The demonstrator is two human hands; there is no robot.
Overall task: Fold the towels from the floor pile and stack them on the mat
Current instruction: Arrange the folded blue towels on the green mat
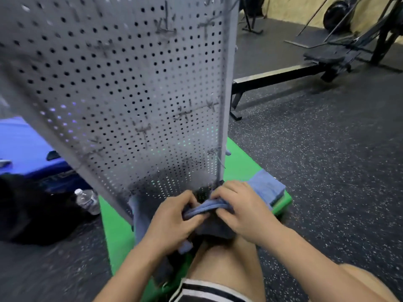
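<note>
Blue towel (207, 209): being bunched into a rope-like roll between both hands, with looser, darker cloth hanging below them toward the leg and the mat.
Left hand (174, 223): gripping the left end of the roll, fingers curling over the cloth and the thumb lying along the near side.
Right hand (242, 212): clutching the right end of the roll, fingers curling down over the top of it and sitting close to the left hand.
Folded towels (267, 188): lying as a flat blue-grey stack on the far right corner of the mat, just beyond the right hand.
Green mat (117, 236): lying flat on the floor, running from under the leg to beneath the panel.
Perforated panel (122, 83): grey sheet with rows of round holes, standing tilted just beyond the hands and filling the upper left of the view; its foot is sitting close behind the held towel.
Leg (224, 258): bare knee pointing toward the hands, with black shorts (207, 290) showing white stripes.
Water bottle (87, 201): clear plastic with a white cap, leaning on the floor beside the mat's left edge.
Dark bundle (32, 214): lying left of the bottle, too blurred to name.
Blue pad (26, 147): lying at the far left, behind the panel.
Rowing machine (283, 75): standing well apart at the upper right.
Floor (327, 171): black speckled rubber, spreading around the mat.
</note>
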